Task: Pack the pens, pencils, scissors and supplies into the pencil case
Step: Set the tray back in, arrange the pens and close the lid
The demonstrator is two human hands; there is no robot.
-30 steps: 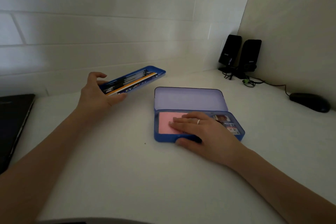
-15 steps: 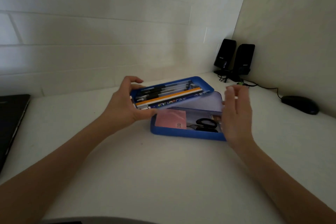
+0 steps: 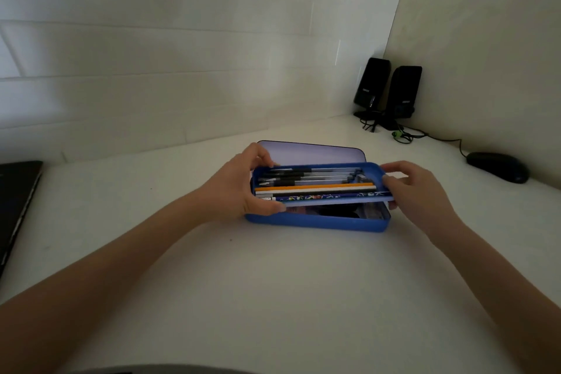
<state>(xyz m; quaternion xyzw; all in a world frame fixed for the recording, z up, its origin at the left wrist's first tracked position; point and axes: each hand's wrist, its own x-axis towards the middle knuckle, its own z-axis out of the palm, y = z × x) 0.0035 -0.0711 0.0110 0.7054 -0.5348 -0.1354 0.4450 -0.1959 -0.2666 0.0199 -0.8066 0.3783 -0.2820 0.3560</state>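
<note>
While half a second ago only the left hand (image 3: 233, 188) carried the blue tray (image 3: 321, 184) tilted above the pencil case (image 3: 315, 222), both hands now hold it almost level over the case's base, the right hand (image 3: 416, 191) having closed in from its open, raised pose. Left fingers curl round the tray's 9 o'clock end; right fingers pinch its 3 o'clock end. Pens (image 3: 306, 177) and pencils (image 3: 315, 191) lie lengthwise in the tray. It now covers most of the base, so the pink pad and scissors seen earlier are hidden; only a dark, unreadable strip shows beneath at 6 o'clock. Behind, at 12 o'clock, the lid (image 3: 312, 153) stands open, partly blocked.
</note>
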